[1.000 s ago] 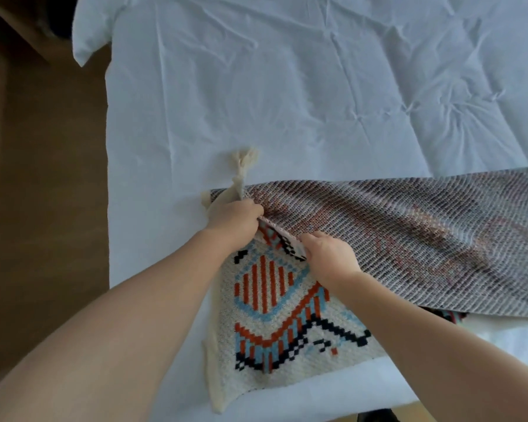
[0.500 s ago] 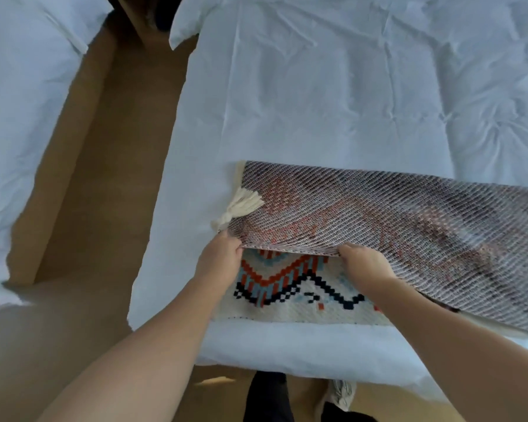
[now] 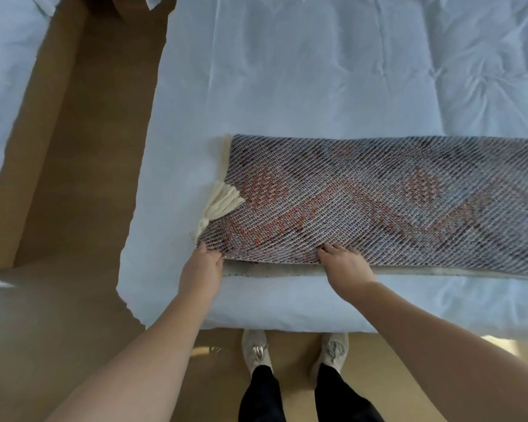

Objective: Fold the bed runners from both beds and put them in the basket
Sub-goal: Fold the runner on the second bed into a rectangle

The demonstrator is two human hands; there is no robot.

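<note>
Bed runner (image 3: 378,202), doubled along the near edge of the bed (image 3: 287,71), may skew if the left hand (image 3: 203,264) pinching its corner slips; whether the right hand (image 3: 345,264) grips I cannot tell.

Soft, even daylight with a cool blue cast falls on the white bedding (image 3: 317,86), whose creases throw only faint shadows; small bright patches lie on the wooden floor (image 3: 73,178) beside the shoes (image 3: 255,351). The wide lens bows the bed edges toward the borders, and the runner (image 3: 378,202) shows its weave as fine diagonal streaks.
</note>
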